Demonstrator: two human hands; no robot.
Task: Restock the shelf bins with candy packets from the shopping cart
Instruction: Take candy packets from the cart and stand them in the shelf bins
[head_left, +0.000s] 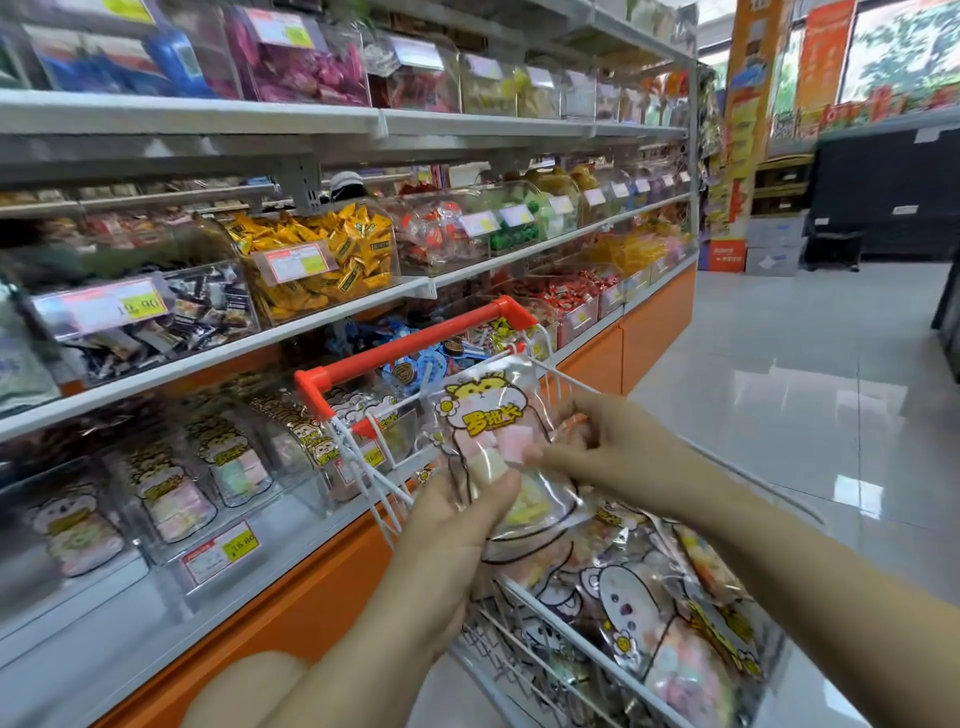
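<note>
left hand (447, 525) bare | right hand (621, 447) bare | forearms (779, 561) bare to frame edge

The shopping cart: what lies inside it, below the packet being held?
Clear candy packets with cartoon prints lie piled in the shopping cart. The held packet, left hand and right hand cover part of the pile; the cart's bottom is hidden.

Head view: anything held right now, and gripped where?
Both hands hold one clear candy packet above the shopping cart: the left hand grips its lower part, the right hand pinches its right edge.
</note>
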